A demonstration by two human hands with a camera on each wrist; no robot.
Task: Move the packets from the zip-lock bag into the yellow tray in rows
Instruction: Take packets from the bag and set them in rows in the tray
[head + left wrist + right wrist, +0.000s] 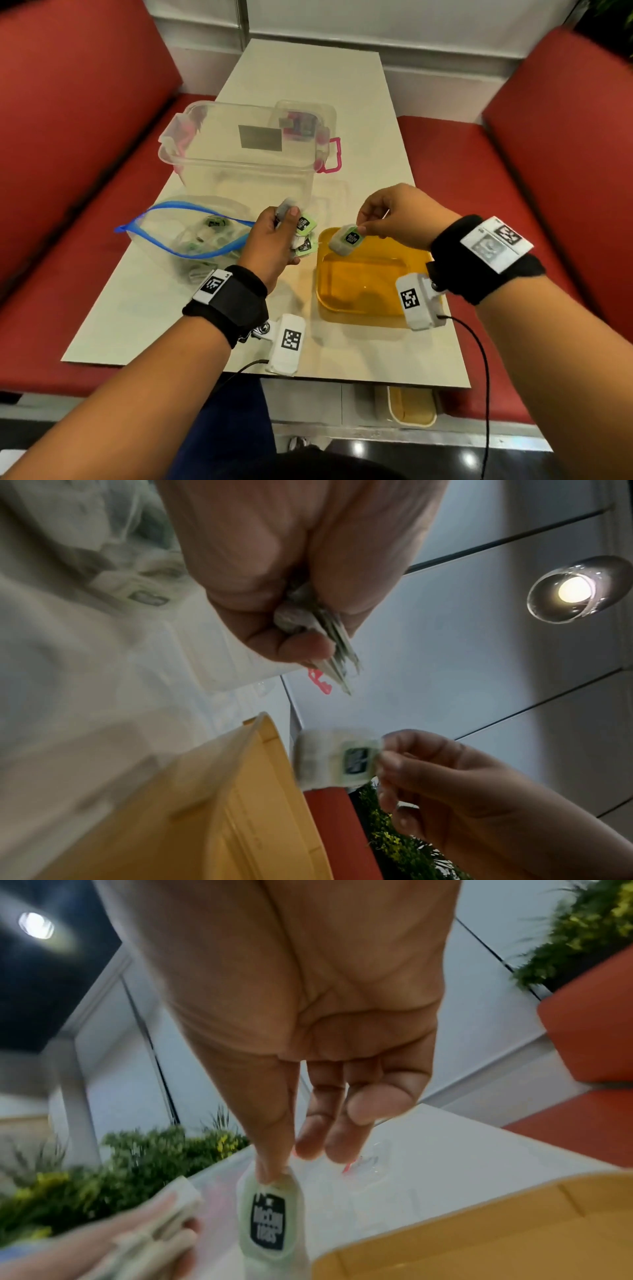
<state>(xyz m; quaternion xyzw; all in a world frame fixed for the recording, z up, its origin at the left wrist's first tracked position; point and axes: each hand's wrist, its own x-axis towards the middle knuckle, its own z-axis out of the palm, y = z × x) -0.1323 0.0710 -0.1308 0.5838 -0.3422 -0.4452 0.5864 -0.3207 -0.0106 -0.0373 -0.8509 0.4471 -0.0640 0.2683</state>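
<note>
My left hand (279, 236) grips a bundle of several pale green packets (303, 233), held between the zip-lock bag and the tray; the same bundle (325, 645) shows edge-on in the left wrist view. My right hand (373, 217) pinches one packet (346, 240) by its top edge, hanging over the far left corner of the yellow tray (373, 308). That packet (270, 1221) carries a black label. The tray's floor looks bare. The clear zip-lock bag (191, 233) with a blue seal lies open at the left, more packets inside.
A clear plastic storage box (246, 147) with pink latches stands behind the bag and tray. The narrow beige table (298, 75) runs away from me between red bench seats (548, 164). A yellow-lidded container (412, 404) sits below the table's near edge.
</note>
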